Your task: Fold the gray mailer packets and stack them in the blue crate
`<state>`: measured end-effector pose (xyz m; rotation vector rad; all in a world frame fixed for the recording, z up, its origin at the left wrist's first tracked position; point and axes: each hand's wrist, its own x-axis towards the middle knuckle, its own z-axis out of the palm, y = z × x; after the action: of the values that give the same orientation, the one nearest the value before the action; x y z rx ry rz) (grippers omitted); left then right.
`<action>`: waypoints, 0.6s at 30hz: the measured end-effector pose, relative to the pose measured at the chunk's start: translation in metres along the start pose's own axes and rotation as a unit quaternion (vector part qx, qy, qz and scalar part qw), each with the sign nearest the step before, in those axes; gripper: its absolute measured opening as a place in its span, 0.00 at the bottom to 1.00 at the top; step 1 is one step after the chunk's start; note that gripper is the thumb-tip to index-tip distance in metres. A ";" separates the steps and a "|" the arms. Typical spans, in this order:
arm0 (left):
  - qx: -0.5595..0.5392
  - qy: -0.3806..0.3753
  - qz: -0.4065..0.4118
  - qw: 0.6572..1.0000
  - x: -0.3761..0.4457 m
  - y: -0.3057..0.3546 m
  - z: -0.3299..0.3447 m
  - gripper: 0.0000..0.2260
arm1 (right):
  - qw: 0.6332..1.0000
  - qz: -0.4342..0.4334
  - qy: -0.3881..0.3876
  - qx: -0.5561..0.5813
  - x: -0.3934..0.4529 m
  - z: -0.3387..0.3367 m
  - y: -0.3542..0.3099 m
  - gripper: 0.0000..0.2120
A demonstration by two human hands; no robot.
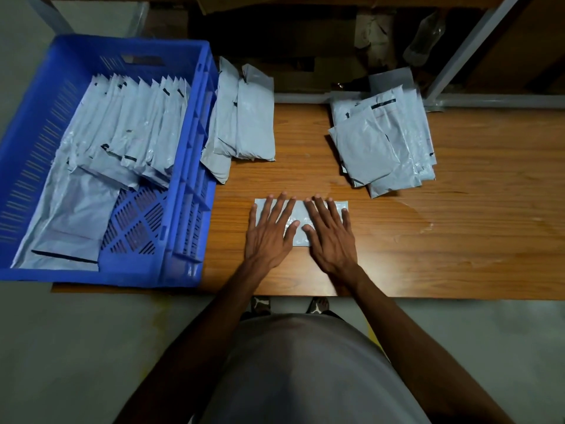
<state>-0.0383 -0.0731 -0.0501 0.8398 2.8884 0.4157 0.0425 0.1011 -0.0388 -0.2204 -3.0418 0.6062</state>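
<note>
A folded gray mailer packet (300,209) lies flat on the wooden table (458,240) in front of me. My left hand (270,231) presses its left half with straight, spread fingers. My right hand (328,234) presses its right half the same way. The blue crate (186,154) stands at the left and holds several folded gray packets (137,130) in a leaning row, plus one flat packet (70,228) on its floor. A pile of unfolded gray packets (385,139) lies at the table's back right.
A small stack of folded packets (244,117) leans against the crate's right wall. A metal shelf post (467,47) and a plastic bottle (423,38) stand behind the table. The table's front edge runs just below my wrists, with my feet under it.
</note>
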 end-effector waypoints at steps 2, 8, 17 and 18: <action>0.004 0.009 -0.004 1.000 -0.001 0.001 0.000 0.27 | 1.000 0.002 -0.001 -0.003 0.001 0.001 0.000 0.28; 0.003 0.007 -0.003 1.000 0.002 0.002 0.000 0.27 | 1.000 0.012 -0.002 -0.015 0.004 0.003 0.000 0.28; 0.013 0.004 0.002 1.000 0.005 0.003 -0.001 0.27 | 1.000 0.015 -0.014 -0.019 0.008 0.000 0.000 0.28; 0.012 0.001 0.001 1.000 0.005 0.003 -0.001 0.27 | 1.000 0.014 -0.015 -0.018 0.009 0.000 0.000 0.28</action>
<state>-0.0416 -0.0681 -0.0480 0.8475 2.8994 0.3834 0.0337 0.1022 -0.0388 -0.2572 -3.0855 0.5613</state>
